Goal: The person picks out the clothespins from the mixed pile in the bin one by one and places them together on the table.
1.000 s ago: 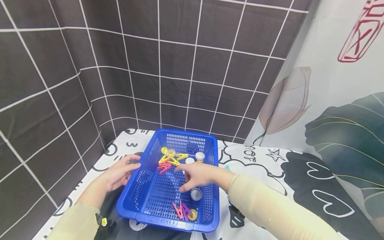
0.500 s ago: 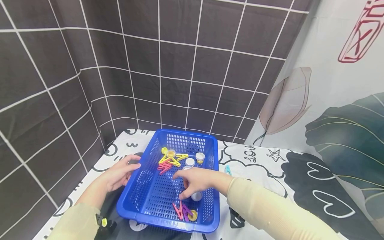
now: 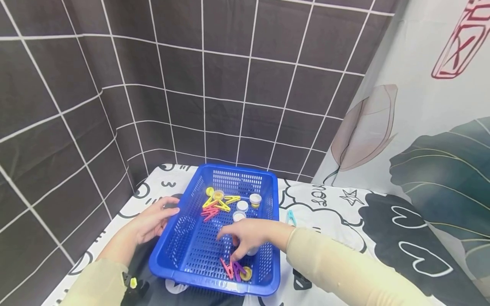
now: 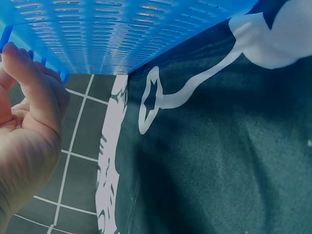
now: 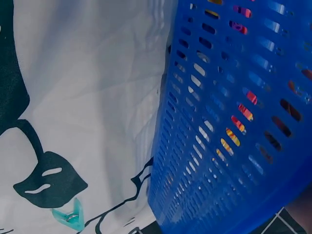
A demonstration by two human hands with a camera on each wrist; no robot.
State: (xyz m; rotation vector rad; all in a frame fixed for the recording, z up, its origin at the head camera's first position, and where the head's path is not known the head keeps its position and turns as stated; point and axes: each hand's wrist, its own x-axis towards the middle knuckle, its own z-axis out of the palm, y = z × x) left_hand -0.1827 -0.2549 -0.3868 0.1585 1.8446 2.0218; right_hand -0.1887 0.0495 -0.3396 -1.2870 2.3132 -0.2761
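Observation:
A blue plastic basket (image 3: 214,285) stands on the patterned cloth. My left hand (image 3: 152,221) touches its left rim from outside with relaxed fingers; the left wrist view shows that hand (image 4: 34,102) close under the rim. Over the inside hovers my right hand (image 3: 245,238), thumb and index finger apart, holding nothing. Its thumb tip is right above a pink clothespin (image 3: 227,269) and a purple clothespin (image 3: 238,270). A yellow round piece (image 3: 246,274) lies beside them. Under the right hand, a small clear cup (image 3: 252,250) is partly hidden. In the right wrist view only the basket's slotted side (image 5: 209,122) shows.
Yellow clothespins (image 3: 232,199) and red clothespins (image 3: 209,213) lie toward the basket's far left. Small white-lidded containers (image 3: 255,199) stand along its right side. An aqua clothespin (image 3: 291,218) lies on the cloth outside, right of the basket. A dark tiled-pattern curtain (image 3: 229,85) hangs behind.
My right hand has moved toward the near end of the basket, uncovering the small white containers and the aqua clothespin. My left hand has stayed at the rim.

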